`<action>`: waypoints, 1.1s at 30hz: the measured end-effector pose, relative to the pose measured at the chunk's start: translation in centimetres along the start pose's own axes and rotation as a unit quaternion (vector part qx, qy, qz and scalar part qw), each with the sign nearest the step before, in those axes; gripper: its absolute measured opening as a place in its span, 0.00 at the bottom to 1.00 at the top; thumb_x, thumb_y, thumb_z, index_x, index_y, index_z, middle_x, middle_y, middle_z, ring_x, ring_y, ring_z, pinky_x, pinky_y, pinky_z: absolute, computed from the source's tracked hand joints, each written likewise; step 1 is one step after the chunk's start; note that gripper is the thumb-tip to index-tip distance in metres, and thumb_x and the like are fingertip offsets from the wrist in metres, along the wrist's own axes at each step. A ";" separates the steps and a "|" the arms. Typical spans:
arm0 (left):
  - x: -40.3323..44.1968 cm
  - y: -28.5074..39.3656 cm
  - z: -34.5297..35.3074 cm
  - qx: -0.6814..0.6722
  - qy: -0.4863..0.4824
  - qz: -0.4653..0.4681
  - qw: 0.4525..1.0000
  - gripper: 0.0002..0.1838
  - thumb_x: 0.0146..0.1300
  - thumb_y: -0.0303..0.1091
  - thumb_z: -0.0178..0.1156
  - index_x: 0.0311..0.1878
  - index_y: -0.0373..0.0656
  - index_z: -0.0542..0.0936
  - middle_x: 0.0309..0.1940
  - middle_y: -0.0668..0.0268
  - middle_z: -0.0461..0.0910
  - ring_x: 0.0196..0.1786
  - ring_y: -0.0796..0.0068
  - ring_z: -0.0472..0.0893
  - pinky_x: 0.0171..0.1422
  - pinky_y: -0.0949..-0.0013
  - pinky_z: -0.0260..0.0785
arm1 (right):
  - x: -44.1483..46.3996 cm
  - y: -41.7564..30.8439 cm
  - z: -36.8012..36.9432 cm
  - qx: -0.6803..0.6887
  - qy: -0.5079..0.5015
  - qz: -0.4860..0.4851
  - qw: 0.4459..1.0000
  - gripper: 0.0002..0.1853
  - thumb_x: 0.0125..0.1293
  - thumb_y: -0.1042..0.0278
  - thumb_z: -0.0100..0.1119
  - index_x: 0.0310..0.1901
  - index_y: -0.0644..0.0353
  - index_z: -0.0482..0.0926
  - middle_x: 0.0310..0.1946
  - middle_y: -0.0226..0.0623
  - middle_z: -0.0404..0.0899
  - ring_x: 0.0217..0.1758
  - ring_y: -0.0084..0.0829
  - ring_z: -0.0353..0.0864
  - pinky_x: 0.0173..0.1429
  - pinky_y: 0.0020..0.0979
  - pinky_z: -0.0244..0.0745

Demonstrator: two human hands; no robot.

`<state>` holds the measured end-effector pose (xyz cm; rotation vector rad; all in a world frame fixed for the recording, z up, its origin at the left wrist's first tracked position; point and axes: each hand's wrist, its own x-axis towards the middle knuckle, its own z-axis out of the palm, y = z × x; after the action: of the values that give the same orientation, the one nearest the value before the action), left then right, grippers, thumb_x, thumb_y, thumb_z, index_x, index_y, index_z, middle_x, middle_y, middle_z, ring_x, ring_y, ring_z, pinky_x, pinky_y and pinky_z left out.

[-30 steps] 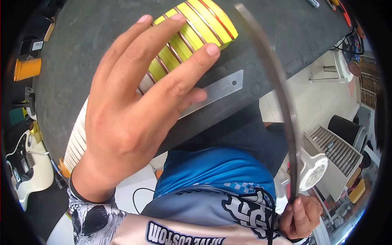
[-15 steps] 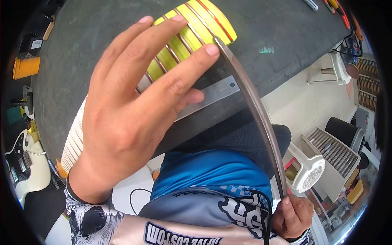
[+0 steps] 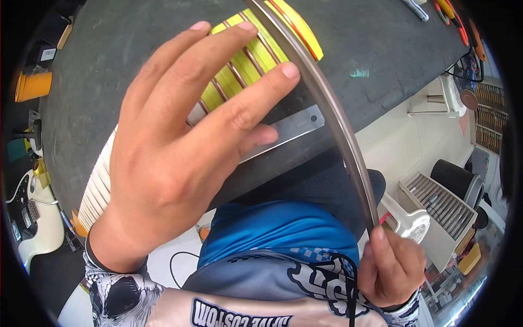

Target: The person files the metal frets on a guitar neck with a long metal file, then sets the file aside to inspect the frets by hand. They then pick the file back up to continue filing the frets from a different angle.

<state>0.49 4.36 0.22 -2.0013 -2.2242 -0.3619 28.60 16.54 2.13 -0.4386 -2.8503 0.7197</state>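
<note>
A guitar neck with a yellow-taped, fretted board (image 3: 251,64) lies on the dark bench mat. My left hand (image 3: 185,120) rests over it with fingers spread, fingertips on the yellow part. In my right hand (image 3: 393,268) is the lower end of a long, curved metal file (image 3: 340,122). The file's far end lies over the yellow board, beside my left index fingertip. Under my left hand and beside the neck, a steel ruler (image 3: 302,123) shows its holed end.
The dark mat (image 3: 376,49) covers the bench. Pliers and a marker (image 3: 417,8) lie at its top right. A guitar body (image 3: 41,218) stands at the left, an orange container (image 3: 34,86) above it. White stools and a slotted tray (image 3: 438,204) are at the right.
The file has come down from the right onto the yellow board, then slid further up and across it. My right hand has moved up slightly; my left hand has barely moved.
</note>
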 end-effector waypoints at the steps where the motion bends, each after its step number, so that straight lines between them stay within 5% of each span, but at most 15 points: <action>1: 0.0 0.0 0.0 -0.001 0.000 0.001 1.000 0.26 0.58 0.41 0.69 0.61 0.46 0.85 0.64 0.50 0.78 0.64 0.45 0.78 0.72 0.49 0.70 | 1.4 0.0 0.5 0.020 0.014 -0.001 1.000 0.28 0.53 0.86 0.61 0.61 0.67 0.81 0.30 0.47 0.85 0.24 0.34 0.80 0.28 0.31 0.72; 6: -1.0 -2.4 1.7 0.028 0.048 0.069 0.996 0.26 0.58 0.41 0.70 0.61 0.46 0.85 0.64 0.49 0.78 0.65 0.45 0.78 0.72 0.49 0.69 | 4.3 -0.4 1.2 0.030 0.038 -0.010 0.999 0.28 0.53 0.88 0.61 0.60 0.67 0.82 0.28 0.47 0.85 0.24 0.34 0.81 0.29 0.29 0.73; 10: 0.0 0.2 -0.2 0.000 -0.009 -0.005 1.000 0.26 0.58 0.41 0.70 0.61 0.46 0.85 0.64 0.50 0.78 0.65 0.45 0.78 0.71 0.50 0.69 | 0.7 0.5 0.8 0.026 0.002 0.001 1.000 0.28 0.53 0.88 0.61 0.60 0.67 0.81 0.29 0.45 0.84 0.23 0.34 0.80 0.29 0.29 0.73; 18: -0.1 0.2 0.3 -0.014 0.002 -0.011 1.000 0.26 0.58 0.41 0.71 0.61 0.47 0.85 0.65 0.51 0.78 0.66 0.46 0.77 0.71 0.51 0.70 | -4.8 1.7 1.7 0.040 -0.003 -0.002 0.999 0.31 0.51 0.88 0.59 0.61 0.66 0.78 0.28 0.42 0.82 0.23 0.33 0.79 0.28 0.30 0.74; 33: -0.2 0.1 0.1 -0.035 0.017 -0.009 0.999 0.27 0.57 0.41 0.71 0.62 0.48 0.85 0.65 0.52 0.78 0.67 0.45 0.77 0.70 0.53 0.70 | 4.8 -1.1 0.4 -0.010 0.072 0.009 0.997 0.24 0.58 0.87 0.63 0.58 0.66 0.84 0.31 0.49 0.86 0.28 0.38 0.84 0.32 0.29 0.76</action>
<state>0.60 4.19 0.03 -1.9942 -2.2403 -0.4788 23.77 16.99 2.71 -0.4985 -2.7238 0.6363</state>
